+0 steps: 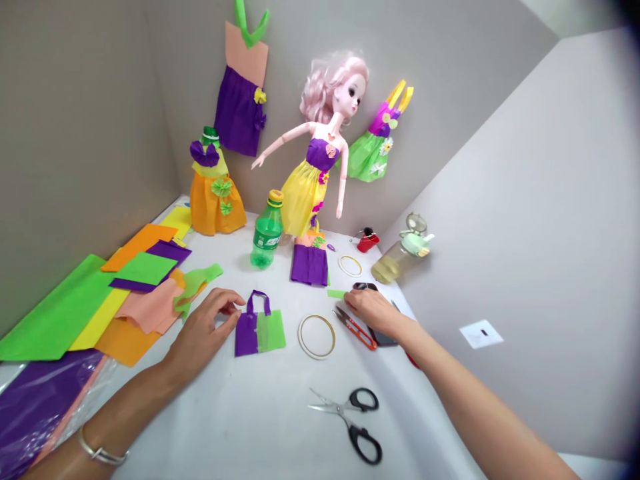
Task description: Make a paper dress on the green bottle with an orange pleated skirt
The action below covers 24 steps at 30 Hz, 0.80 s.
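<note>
My left hand [213, 320] rests by the left edge of a small purple and green fabric bag [270, 331], its fingers loosely bent and the thumb apart from them. Whether a fingertip touches the bag I cannot tell. The bag lies flat, its purple handle [259, 293] pointing away from me. Over on the right, my right hand [373, 308] has its fingertips closed on the end of a narrow light-green fabric strip [335, 293]. Beneath that hand lie red-handled thread snips [357, 330] and a dark phone [384, 337], partly covered.
Black-handled scissors [345, 413] lie spread in front, with a tape roll [317, 337] beyond the bag. Coloured fabric sheets [60, 313] cover the left side. Behind stand a green bottle [267, 233], a doll [323, 153] and a clear bottle [395, 257].
</note>
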Each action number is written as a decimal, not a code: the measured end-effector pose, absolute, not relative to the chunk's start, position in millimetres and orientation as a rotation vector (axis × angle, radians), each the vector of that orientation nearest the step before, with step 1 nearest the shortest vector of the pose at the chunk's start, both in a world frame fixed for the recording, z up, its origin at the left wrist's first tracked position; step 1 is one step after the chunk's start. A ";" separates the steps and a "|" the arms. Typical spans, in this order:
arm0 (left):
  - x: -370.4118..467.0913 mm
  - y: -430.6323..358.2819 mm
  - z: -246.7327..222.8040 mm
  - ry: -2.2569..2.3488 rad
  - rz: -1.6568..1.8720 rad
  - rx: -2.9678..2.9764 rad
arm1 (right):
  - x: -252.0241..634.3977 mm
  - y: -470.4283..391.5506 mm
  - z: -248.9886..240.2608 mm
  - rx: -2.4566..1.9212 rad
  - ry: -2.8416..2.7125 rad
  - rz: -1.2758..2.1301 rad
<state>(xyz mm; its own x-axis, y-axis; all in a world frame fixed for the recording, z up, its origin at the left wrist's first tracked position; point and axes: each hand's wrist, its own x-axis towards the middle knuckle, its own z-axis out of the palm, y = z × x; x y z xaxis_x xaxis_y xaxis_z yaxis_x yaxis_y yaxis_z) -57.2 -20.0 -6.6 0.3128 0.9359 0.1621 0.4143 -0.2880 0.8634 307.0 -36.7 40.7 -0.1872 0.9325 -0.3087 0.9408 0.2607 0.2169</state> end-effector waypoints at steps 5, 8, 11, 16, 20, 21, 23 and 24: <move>-57.4 -20.0 -8.6 1.215 0.899 1.855 | 299.1 -38.6 37.3 1.609 2.188 0.016; -57.7 -20.1 -8.6 1.208 0.898 1.850 | 293.2 -38.9 35.0 1.596 2.209 0.015; -58.0 -20.3 -7.5 1.198 0.899 1.858 | 295.8 -36.6 34.2 1.647 2.218 -0.006; -57.5 -21.3 -4.3 1.178 0.917 1.870 | 303.6 -32.1 39.1 1.787 2.225 -0.115; -57.4 -21.8 -3.6 1.176 0.917 1.852 | 293.2 -28.8 41.4 1.823 2.224 -0.149; -57.6 -21.7 -3.8 1.179 0.918 1.851 | 289.2 -27.4 41.2 1.819 2.211 -0.139; -58.0 -21.6 -4.6 1.189 0.922 1.851 | 281.5 -24.3 40.6 1.791 2.179 -0.115; -58.3 -21.6 -4.9 1.192 0.924 1.853 | 277.9 -22.8 40.5 1.769 2.160 -0.102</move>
<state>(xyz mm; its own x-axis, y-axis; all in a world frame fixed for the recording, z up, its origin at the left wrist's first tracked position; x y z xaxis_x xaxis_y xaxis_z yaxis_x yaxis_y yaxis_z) -58.3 -21.6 -4.9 0.3105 0.9338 0.1779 0.4057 -0.2994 0.8636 277.9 -22.8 40.5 -0.1620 0.9374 -0.3083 0.9622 0.2194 0.1614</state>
